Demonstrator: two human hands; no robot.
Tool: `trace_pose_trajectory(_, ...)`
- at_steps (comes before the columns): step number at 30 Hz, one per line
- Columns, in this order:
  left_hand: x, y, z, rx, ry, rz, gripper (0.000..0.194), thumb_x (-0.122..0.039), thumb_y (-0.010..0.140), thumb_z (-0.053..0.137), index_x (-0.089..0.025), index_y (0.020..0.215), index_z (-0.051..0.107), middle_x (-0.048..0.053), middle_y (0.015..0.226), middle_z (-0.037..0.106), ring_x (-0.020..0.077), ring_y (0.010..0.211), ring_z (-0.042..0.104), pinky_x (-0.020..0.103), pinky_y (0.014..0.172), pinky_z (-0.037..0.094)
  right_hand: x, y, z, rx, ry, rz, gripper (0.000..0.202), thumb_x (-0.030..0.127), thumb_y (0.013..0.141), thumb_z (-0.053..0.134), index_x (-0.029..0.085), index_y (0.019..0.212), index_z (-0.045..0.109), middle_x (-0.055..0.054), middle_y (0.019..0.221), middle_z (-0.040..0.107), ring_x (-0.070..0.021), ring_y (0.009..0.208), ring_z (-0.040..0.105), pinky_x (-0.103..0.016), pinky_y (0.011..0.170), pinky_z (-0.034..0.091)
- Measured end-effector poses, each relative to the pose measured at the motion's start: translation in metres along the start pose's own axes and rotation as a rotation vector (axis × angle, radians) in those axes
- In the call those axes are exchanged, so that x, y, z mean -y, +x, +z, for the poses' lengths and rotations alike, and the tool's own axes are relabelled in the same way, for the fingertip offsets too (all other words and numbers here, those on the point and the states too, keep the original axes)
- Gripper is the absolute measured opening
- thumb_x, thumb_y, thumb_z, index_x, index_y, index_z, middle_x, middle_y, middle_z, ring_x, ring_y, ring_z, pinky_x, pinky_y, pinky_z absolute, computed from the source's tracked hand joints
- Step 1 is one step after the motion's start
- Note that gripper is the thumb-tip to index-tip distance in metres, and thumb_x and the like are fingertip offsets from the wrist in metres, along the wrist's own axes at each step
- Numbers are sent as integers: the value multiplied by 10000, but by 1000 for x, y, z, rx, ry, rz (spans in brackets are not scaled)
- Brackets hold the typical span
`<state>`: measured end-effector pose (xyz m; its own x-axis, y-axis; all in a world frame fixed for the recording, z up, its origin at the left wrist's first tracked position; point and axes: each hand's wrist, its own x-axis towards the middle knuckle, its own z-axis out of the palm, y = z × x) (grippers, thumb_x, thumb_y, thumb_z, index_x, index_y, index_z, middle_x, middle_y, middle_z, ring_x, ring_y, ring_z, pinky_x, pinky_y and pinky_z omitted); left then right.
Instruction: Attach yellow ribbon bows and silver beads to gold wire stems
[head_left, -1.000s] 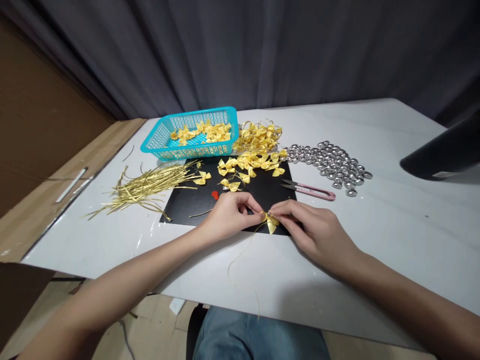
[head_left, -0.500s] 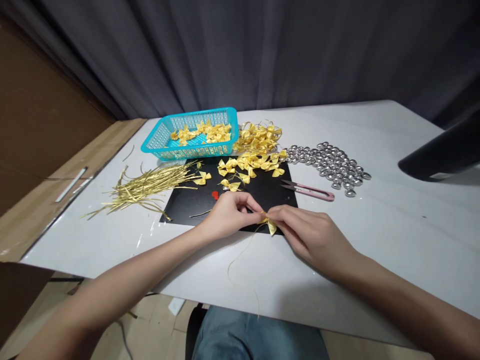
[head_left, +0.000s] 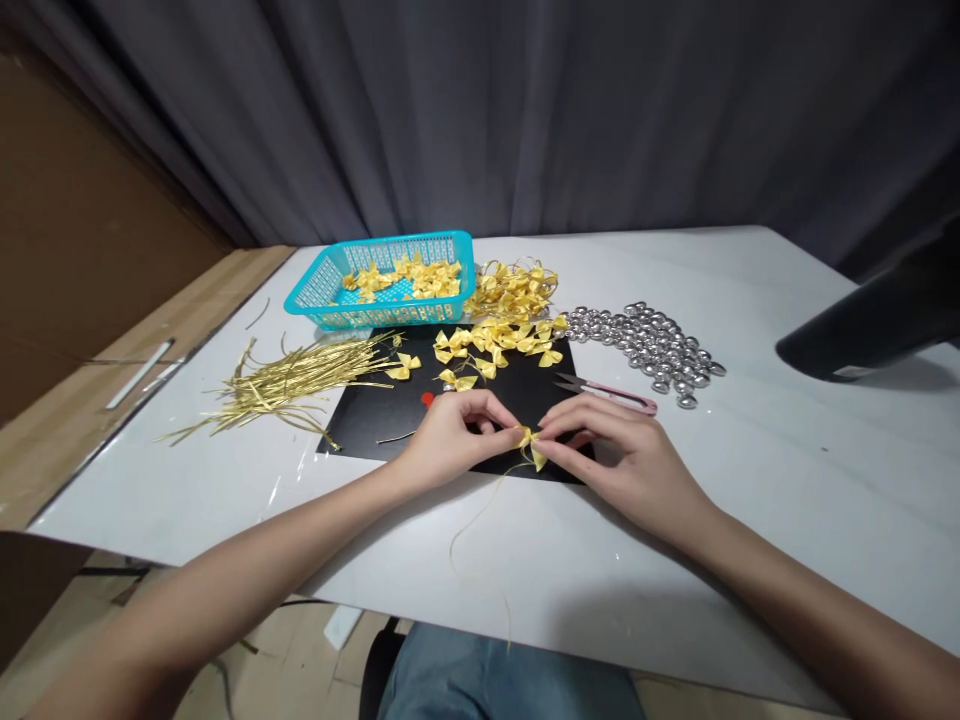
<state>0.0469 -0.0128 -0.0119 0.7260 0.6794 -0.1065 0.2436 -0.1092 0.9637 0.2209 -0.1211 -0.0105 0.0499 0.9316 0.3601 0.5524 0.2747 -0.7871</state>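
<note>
Over the front edge of a black mat [head_left: 375, 420], my left hand [head_left: 457, 435] pinches one side of a small yellow ribbon bow [head_left: 538, 458] between thumb and forefinger. My right hand [head_left: 626, 445] grips the bow's other side with thumb and fingertips, its remaining fingers loosely curled. A thin gold thread [head_left: 469, 525] trails from the bow across the white table towards its front edge. Beyond my hands, several yellow bows [head_left: 495, 345] lie scattered on the mat. Pink-handled thread snips [head_left: 611, 393] rest just behind my right hand, pointing left.
A turquoise basket [head_left: 304, 290] holding yellow bows stands at the back, with a heap of corded bows [head_left: 517, 288] beside it. Gold twist strips [head_left: 300, 380] lie left. Silver beads [head_left: 660, 345] spread out right, near a black cylinder [head_left: 862, 315]. A red piece [head_left: 427, 399] sits on the mat.
My right hand's fingers have spread a little and shifted on the bow, showing more of it. My left hand keeps its pinch. The whole view has tilted slightly.
</note>
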Motion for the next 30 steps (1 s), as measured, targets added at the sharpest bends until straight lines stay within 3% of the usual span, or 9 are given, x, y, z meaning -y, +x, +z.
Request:
trace_pose_trajectory(4, -2, -6, 4, -45, 91, 111, 169, -294, 789, 702, -127, 763, 691, -26, 570, 563, 67, 510, 441, 186, 484, 322, 2, -1, 2, -7, 40, 42, 118, 278, 854, 704, 210, 759, 695, -50, 834, 679, -178, 767, 640, -285, 624, 523)
trace_pose_trajectory(11, -4, -15, 8, -147, 296, 400, 86, -196, 837, 656, -146, 772, 682, 33, 768, 740, 71, 561, 556, 172, 482, 367, 5, -1, 0, -46, 84, 19, 192, 289, 803, 759, 200, 695, 627, -35, 812, 662, -157, 738, 618, -263, 622, 504)
trace_pose_trajectory(30, -2, -16, 8, -184, 322, 516, 72, -183, 842, 649, -162, 776, 666, 37, 785, 749, 90, 598, 610, 182, 490, 406, 8, 0, -2, -52, 94, 34, 223, 254, 823, 722, 209, 661, 575, -39, 807, 662, -176, 762, 631, -300, 659, 503)
